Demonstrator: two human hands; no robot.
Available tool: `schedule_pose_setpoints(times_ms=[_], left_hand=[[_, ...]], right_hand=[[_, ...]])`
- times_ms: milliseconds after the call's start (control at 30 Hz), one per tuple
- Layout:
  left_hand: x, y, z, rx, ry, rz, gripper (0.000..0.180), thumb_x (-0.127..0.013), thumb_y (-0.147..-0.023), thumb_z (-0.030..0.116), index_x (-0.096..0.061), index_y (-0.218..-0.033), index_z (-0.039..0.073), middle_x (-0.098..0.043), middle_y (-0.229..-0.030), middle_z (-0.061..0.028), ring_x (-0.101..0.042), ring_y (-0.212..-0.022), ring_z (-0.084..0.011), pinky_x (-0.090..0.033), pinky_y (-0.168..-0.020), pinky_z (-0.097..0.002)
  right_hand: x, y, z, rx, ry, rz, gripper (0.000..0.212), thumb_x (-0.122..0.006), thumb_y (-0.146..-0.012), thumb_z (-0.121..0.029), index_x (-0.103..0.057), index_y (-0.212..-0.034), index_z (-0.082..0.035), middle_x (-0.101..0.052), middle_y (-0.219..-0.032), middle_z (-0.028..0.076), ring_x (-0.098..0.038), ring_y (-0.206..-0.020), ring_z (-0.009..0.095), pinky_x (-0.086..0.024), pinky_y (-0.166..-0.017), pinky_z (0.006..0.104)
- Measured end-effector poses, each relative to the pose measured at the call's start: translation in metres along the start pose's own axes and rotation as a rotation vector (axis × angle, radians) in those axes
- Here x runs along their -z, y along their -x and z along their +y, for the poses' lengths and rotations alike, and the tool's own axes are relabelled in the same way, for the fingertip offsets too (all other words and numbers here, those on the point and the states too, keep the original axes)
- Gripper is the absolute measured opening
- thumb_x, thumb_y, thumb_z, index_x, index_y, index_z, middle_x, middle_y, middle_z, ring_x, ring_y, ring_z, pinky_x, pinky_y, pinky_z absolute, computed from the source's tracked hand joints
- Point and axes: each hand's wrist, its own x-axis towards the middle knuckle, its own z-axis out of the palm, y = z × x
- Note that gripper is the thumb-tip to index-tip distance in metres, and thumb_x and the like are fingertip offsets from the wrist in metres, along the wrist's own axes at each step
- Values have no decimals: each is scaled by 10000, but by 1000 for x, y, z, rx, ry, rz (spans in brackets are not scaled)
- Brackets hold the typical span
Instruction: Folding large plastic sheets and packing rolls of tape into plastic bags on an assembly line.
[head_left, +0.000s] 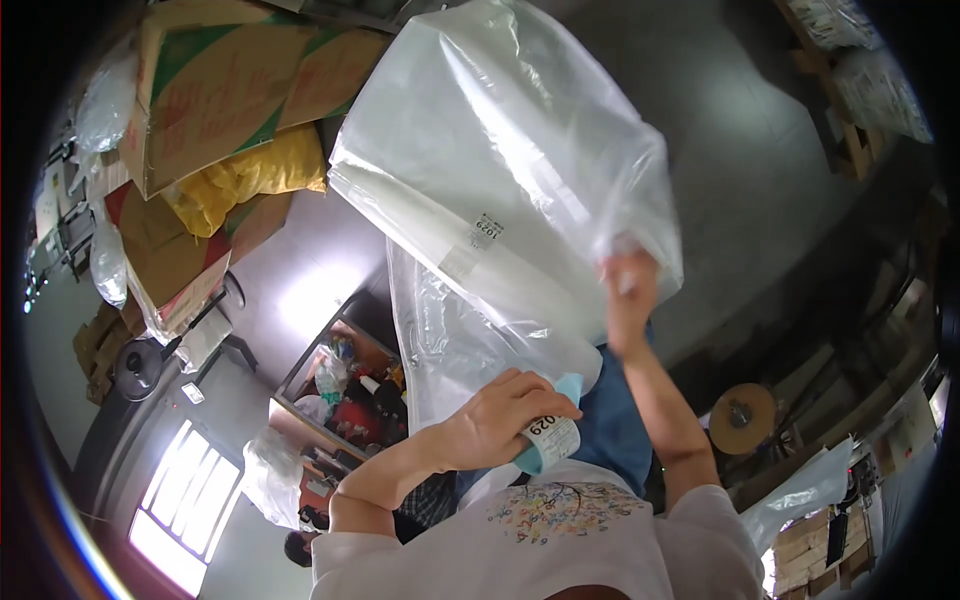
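Observation:
My left hand (pixel 505 415) is curled around a roll of printed labels (pixel 552 446) on pale blue backing, close to my chest. A large clear plastic bag (pixel 480 130) spreads out in front of me, creased and shiny. One white label (pixel 488 232) is stuck on the bag near its middle. My right hand (pixel 630 295) is at the bag's right side, blurred by motion. Its fingers look closed on the film, which partly covers them. More folded clear plastic (pixel 440 330) lies beneath the bag on the left.
Cardboard boxes (pixel 230 95) and a yellow sack (pixel 260 175) stand at far left. Nearer on the left is an open shelf unit (pixel 345 385) full of assorted items. A round brown disc (pixel 742 418) is at right. Pallets with wrapped goods (pixel 860 95) line the far right.

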Motion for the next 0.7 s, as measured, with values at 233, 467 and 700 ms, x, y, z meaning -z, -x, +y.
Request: schedule_pose_setpoints(times_ms=[233,467,700], left_hand=[[10,-7,-7,-140,263,60,591,-421,-543,-177,-643,-1040,53,-587,-1069,-145,-558,-979,-316,-451,-831,-363],[33,-10,-61,181,112,286,839,-350,-597,-177,-188,-1385,58,-612,-1060,-175,-571,-1054,-312,-435,-924,-350],[25,-22,-67,151,218,411,914,-355,-599,-209,-88,-1424,81,-497,-1165,-191,-574,-1017,-320,-459,-877,-380]], right_hand=[[-32,117,-33,-60,-593,-1122,285,-626,-782,-174,-626,-1062,-117,-614,-993,85,-563,-969,252,-424,-779,379],[-7,-14,-41,-351,-622,-628,180,-613,-856,-107,-607,-1013,-20,-575,-950,24,-526,-882,114,-432,-777,254],[-3,-24,-80,68,-386,-982,387,-766,-683,-143,-651,-1046,-72,-548,-1034,52,-525,-885,190,-449,-779,285]])
